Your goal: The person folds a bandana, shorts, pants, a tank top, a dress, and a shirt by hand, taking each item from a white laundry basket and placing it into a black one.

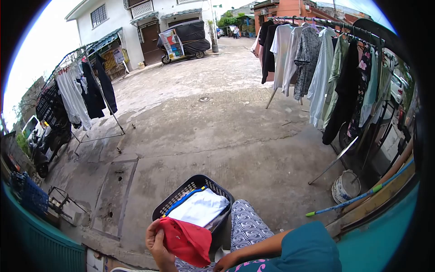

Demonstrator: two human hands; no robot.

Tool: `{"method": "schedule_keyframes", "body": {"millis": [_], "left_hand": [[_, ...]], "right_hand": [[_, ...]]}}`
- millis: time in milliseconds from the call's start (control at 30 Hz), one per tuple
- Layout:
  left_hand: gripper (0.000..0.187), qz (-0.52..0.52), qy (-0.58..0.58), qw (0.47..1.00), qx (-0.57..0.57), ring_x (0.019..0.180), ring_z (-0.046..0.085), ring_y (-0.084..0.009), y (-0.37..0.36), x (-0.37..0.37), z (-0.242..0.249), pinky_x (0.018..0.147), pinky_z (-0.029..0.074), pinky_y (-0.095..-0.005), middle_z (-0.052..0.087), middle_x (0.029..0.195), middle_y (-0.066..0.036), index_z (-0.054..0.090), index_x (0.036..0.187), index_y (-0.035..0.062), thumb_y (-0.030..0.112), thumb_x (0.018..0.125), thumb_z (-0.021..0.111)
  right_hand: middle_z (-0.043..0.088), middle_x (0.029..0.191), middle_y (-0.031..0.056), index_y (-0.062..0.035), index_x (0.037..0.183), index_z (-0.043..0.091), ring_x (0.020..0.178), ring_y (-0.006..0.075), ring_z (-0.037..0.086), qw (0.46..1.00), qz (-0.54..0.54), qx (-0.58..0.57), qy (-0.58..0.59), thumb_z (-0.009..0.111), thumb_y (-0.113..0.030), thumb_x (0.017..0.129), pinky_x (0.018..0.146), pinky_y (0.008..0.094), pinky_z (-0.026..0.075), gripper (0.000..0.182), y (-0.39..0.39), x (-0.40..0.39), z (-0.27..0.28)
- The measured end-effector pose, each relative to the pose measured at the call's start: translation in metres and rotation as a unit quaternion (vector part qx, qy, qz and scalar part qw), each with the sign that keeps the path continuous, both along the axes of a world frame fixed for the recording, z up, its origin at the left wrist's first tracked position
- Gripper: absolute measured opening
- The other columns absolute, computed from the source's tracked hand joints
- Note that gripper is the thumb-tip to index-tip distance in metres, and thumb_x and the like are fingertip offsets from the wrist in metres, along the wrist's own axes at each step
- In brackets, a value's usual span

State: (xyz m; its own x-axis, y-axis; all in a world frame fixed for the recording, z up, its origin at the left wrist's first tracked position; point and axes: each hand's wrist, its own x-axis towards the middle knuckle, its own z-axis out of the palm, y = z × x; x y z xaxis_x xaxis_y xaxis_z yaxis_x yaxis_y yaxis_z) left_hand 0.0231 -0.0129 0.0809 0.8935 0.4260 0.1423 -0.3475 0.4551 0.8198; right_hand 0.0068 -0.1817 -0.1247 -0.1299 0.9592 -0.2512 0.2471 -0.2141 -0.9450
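Observation:
My left hand [157,245] is closed on the edge of a red cloth garment [189,240], which hangs over my lap at the near side of the basket. What kind of garment it is, I cannot make out. My right hand [225,261] rests low by my lap, just right of the red cloth, its fingers mostly hidden at the bottom of the view. The dark plastic laundry basket [230,194] stands on the ground before my knees. Inside lie folded white cloth [198,206] and a blue-edged piece [181,201] along its left side.
A rack of hanging clothes [312,59] stands at the right, another clothes rack [118,123] at the left. Near the right rack are a white bucket [340,190] and a blue pole with green ends [344,201]. A covered three-wheeler [195,38] is parked across the concrete yard.

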Motion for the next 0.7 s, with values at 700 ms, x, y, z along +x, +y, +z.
{"method": "schedule_keyframes", "body": {"millis": [700], "left_hand": [[0.048, -0.218, 0.112, 0.969, 0.013, 0.098, 0.054, -0.0151, 0.031, 0.036, 0.018, 0.085, 0.046, -0.0271, 0.052, 0.113, -0.011, 0.042, 0.123, -0.0012, 0.001, 0.078, 0.058]], "right_hand": [[0.053, 0.106, 0.0064, -0.0055, 0.112, 0.047, 0.087, 0.0155, 0.053, 0.801, -0.543, 0.239, -0.08, 0.06, -0.017, 0.079, 0.07, 0.0244, 0.042, 0.037, 0.014, 0.122, 0.103]]}}
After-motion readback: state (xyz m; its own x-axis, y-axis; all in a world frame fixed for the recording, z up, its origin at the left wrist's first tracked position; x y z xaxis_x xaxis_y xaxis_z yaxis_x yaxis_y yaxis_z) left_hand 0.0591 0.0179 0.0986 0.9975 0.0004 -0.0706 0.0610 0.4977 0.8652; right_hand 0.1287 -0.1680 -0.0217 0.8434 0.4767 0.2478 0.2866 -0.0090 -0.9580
